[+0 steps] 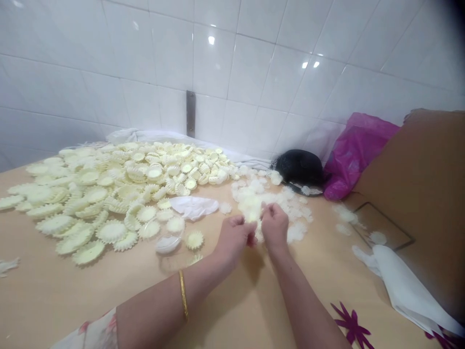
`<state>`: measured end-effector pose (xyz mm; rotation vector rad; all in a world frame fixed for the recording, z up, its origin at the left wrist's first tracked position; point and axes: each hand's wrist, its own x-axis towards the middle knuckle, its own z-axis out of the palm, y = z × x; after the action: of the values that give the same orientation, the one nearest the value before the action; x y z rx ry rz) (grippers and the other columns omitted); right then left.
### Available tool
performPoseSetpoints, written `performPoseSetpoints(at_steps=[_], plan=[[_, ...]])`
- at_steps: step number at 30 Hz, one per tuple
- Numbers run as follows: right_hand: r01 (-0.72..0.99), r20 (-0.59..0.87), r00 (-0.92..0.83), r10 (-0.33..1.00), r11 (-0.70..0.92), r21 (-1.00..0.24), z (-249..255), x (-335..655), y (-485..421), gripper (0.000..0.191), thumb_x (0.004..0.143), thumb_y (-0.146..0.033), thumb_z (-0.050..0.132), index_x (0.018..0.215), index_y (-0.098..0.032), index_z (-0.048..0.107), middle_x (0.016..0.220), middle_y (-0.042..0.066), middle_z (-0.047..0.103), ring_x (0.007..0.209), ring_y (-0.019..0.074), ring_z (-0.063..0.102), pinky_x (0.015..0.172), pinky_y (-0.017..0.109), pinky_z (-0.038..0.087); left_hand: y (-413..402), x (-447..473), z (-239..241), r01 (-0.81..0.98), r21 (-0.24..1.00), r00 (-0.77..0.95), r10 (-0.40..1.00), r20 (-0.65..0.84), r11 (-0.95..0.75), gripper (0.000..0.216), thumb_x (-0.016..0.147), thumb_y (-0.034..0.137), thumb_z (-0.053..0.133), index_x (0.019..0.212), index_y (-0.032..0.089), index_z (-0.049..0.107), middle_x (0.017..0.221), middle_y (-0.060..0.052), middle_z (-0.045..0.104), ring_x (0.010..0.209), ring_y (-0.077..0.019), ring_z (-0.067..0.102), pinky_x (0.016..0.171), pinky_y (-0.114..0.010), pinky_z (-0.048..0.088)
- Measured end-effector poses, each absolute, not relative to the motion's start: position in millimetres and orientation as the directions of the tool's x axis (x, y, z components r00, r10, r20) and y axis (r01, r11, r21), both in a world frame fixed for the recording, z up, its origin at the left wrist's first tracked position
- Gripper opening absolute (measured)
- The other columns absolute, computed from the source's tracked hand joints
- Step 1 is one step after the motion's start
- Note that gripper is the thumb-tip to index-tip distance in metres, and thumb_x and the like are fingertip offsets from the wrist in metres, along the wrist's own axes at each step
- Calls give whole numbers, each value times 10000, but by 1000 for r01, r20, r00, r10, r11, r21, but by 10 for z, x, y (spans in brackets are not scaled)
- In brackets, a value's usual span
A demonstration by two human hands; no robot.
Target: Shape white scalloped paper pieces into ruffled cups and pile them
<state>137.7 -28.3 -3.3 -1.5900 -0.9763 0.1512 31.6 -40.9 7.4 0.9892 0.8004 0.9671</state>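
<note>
discs (250,198), thin and white, scattered toward the desk's (232,315) far edge, just beside both hands. left hand (238,231) and right hand (274,221) close together, fingers curled; cannot tell if grasping a disc. toward the far left corner, yellowish scalloped cups (96,194) heaped; apparently plenty left loose, finished share impossible to judge.

A white tiled wall (145,72) fills the upper frame — light glints (211,40) near top centre — above a tan tabletop (247,315).
</note>
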Motion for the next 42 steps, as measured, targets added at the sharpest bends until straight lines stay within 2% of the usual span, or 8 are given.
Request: performPoseSetpoints(at_steps=[8, 12, 16, 21, 25, 28, 36, 42], plan=[[403, 358, 738, 572, 51, -914, -142, 1948, -206, 280, 770, -364, 437, 541, -202, 430, 427, -44, 445, 444, 122, 416, 445, 244, 319, -444, 235, -61, -146, 974, 413, 905, -100, 174, 225, 639, 256, 593, 516, 165, 427, 430, 26, 450, 422, -97, 448, 473, -236, 358], [444, 416, 582, 699, 156, -882, -165, 1868, -157, 219, 731, -363, 515, 710, -168, 612, 759, 29, 638, 733, 165, 553, 674, 280, 416, -313, 210, -119, -86, 993, 391, 919, -42, 82, 272, 715, 355, 525, 536, 163, 451, 461, 15, 470, 444, -95, 441, 497, -233, 361], [431, 416, 526, 742, 189, -882, -140, 1794, -160, 297, 719, -319, 535, 943, -149, 632, 1032, 94, 622, 904, 189, 560, 817, 329, 408, -251, 176, -93, -74, 993, 352, 934, -64, 96, 242, 719, 325, 506, 548, 174, 426, 431, 28, 440, 422, -91, 409, 480, -229, 346], [315, 387, 510, 768, 251, -915, -23, 1678, -297, 277, 741, -362, 540, 895, -152, 634, 877, 67, 647, 835, 184, 571, 793, 341, 422, -242, 159, -81, -107, 986, 372, 925, -79, 127, 117, 668, 243, 546, 638, 185, 448, 425, 50, 427, 397, -92, 386, 438, -226, 312], [269, 335, 164, 928, 285, -920, 50, 1502, -407, 306, 721, -389, 600, 949, -188, 629, 876, 45, 642, 815, 177, 564, 759, 318, 429, -220, 156, -127, -117, 986, 411, 910, -62, 121, 149, 651, 229, 562, 569, 168, 453, 416, 38, 420, 399, -78, 377, 444, -222, 303], [297, 293, 37, 955, 269, -916, 48, 1418, -433, 207, 724, -368, 603, 791, -173, 611, 713, 16, 603, 692, 153, 534, 682, 285, 422, -193, 155, -141, -166, 978, 408, 911, -50, 128, 122, 617, 175, 556, 538, 157, 465, 410, 42, 398, 396, -66, 355, 437, -217, 286], [495, 365, 175, 915, 238, -835, -55, 1347, -398, 329, 803, -418, 463, 573, -199, 375, 510, -63, 334, 509, 98, 328, 494, 227, 279, -184, 159, -56, -285, 899, 398, 894, -205, 333, 154, 590, 220, 623, 591, 152, 485, 504, 14, 480, 474, -85, 445, 466, -217, 326], [472, 340, 259, 904, 189, -861, -131, 1303, -345, 434, 808, -521, 404, 519, -205, 333, 450, -60, 347, 462, 101, 357, 459, 230, 290, -183, 176, -81, -298, 890, 383, 897, -219, 344, 213, 585, 242, 663, 578, 150, 471, 488, 17, 478, 484, -88, 469, 497, -217, 343]])
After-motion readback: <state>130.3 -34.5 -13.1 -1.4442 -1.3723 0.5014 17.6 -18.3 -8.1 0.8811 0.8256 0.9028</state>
